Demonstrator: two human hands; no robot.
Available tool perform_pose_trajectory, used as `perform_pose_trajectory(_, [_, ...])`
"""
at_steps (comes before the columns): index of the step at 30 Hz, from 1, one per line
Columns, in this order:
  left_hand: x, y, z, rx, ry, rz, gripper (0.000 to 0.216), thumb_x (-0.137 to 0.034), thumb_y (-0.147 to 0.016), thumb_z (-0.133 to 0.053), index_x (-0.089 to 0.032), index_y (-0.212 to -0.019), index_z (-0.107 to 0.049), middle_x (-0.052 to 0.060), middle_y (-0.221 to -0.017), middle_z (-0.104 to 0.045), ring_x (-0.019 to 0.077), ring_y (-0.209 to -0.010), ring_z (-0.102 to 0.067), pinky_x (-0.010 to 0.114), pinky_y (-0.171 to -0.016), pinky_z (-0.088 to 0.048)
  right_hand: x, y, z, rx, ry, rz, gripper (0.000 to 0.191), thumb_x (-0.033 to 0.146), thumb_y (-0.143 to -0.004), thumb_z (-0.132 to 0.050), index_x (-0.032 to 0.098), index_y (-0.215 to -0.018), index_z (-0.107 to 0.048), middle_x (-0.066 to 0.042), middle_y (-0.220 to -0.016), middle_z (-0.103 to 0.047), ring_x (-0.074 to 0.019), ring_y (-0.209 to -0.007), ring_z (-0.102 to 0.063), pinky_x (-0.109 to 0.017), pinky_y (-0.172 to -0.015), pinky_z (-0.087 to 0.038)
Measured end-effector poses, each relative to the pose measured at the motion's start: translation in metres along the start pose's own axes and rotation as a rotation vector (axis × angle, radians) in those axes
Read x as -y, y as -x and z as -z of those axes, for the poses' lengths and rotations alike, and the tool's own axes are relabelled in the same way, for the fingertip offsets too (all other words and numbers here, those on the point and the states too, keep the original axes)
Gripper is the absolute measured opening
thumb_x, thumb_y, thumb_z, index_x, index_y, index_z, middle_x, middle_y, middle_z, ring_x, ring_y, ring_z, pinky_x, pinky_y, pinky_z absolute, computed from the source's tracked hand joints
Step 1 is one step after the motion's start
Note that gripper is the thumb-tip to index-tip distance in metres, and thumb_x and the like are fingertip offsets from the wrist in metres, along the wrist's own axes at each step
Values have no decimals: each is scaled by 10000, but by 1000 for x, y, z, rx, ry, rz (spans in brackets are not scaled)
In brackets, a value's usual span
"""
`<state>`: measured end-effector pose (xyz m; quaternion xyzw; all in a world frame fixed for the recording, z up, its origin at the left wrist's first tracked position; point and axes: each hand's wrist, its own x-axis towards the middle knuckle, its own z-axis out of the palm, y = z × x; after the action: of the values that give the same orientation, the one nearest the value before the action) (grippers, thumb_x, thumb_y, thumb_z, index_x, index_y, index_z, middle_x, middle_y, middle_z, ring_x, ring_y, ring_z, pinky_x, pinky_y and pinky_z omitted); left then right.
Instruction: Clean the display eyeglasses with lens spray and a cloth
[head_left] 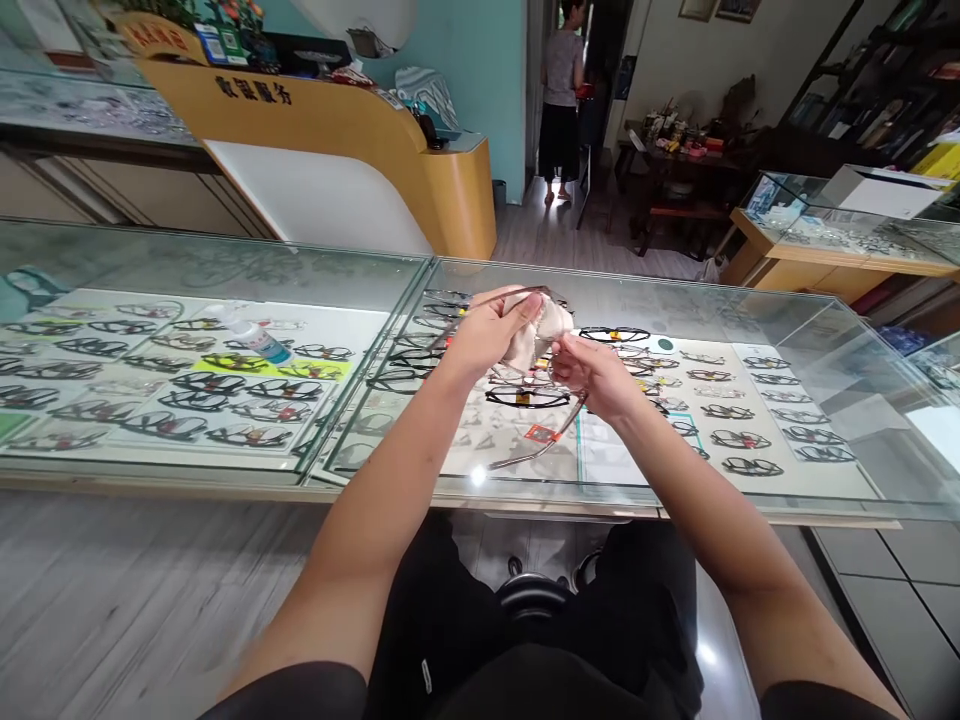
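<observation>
The left hand (487, 335) presses the cloth (537, 332) between bent fingers, seemingly keeping it against the glasses (571, 417); the right hand (598, 374) pinches their right side closed-fingered, apparently steadying them over the case (225, 487). A bottle (264, 341) is left, apart.

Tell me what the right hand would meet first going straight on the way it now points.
The right hand would probably meet the pale cloth in the left hand; they look close, perhaps touching, though depth is unclear.
</observation>
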<state>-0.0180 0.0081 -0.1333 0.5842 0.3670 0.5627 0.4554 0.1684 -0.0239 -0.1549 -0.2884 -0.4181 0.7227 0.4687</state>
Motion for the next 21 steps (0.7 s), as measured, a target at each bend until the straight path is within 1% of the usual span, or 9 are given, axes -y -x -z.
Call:
perform_pose_trajectory(3, [4, -13, 27, -104, 82, -40, 561, -690, -715, -971, -179, -827, -765, -3, -694, -661, 118, -583, -589, 236, -529, -417, 3, 2, 3, -4, -24, 4, 449, 562, -652, -1035, 212, -802, -797, 18, -752, -625, -97, -644, -452, -248, -567, -402])
perform_pose_trajectory(6, [6, -26, 59, -293, 190, -25, 476, -598, -781, -965, -184, -841, -741, 6, -757, -712, 132, -669, -673, 239, -632, -526, 8, 2, 8, -43, -81, 23, 415, 523, -668, -1040, 229, -810, -783, 27, -781, -640, -94, -654, -480, -232, -573, -434])
perform_pose_trajectory(8, [7, -34, 83, -465, 229, -32, 419, -524, -805, -966, -189, -857, -721, 3, -800, -736, 129, -723, -707, 232, -695, -560, 12, 2, 12, -68, -113, 35, 403, 491, -665, -1049, 236, -826, -781, 32, -814, -661, -92, -685, -530, -220, -609, -480])
perform_pose_trajectory(11, [11, -44, 123, -755, 262, -62, 333, -428, -862, -925, -194, -906, -692, 2, -856, -745, 139, -828, -736, 224, -780, -585, 16, 1, 17, -107, -107, 43, 431, 504, -646, -1055, 237, -842, -780, 28, -907, -710, -101, -792, -639, -212, -684, -542])
perform_pose_trajectory(13, [16, -47, 148, -921, 311, -66, 252, -352, -924, -855, -187, -940, -665, 12, -904, -736, 144, -882, -737, 226, -824, -587, 17, 0, 20, -115, -90, 42, 444, 529, -652, -1047, 237, -849, -777, 26, -945, -729, -109, -850, -684, -211, -720, -563])
perform_pose_trajectory(16, [27, -48, 178, -1132, 366, 8, 107, -259, -1003, -691, -190, -987, -610, -1, -916, -672, 127, -857, -699, 228, -823, -574, 17, -1, 24, -110, -87, 36, 421, 522, -675, -1037, 255, -859, -769, 36, -940, -746, -111, -860, -710, -212, -736, -576])
perform_pose_trajectory(18, [35, -46, 190, -1204, 370, 55, 62, -238, -1025, -595, -202, -991, -557, -9, -882, -610, 129, -832, -667, 243, -808, -567, 17, -1, 26, -125, -83, 41, 401, 512, -690, -1030, 267, -867, -766, 40, -934, -756, -115, -845, -719, -221, -722, -583])
perform_pose_trajectory(19, [38, -44, 195, -1212, 363, 78, 61, -239, -1024, -566, -211, -986, -528, -9, -857, -574, 138, -832, -655, 257, -803, -565, 18, -1, 27, -141, -77, 45, 397, 514, -695, -1025, 270, -873, -767, 39, -934, -761, -120, -838, -723, -228, -712, -588])
perform_pose_trajectory(21, [43, -40, 200, -1173, 340, 121, 67, -245, -1011, -534, -231, -982, -475, -4, -830, -512, 168, -876, -650, 295, -820, -566, 21, -2, 30, -184, -71, 47, 401, 521, -700, -1018, 266, -884, -769, 32, -937, -768, -129, -830, -730, -241, -698, -597])
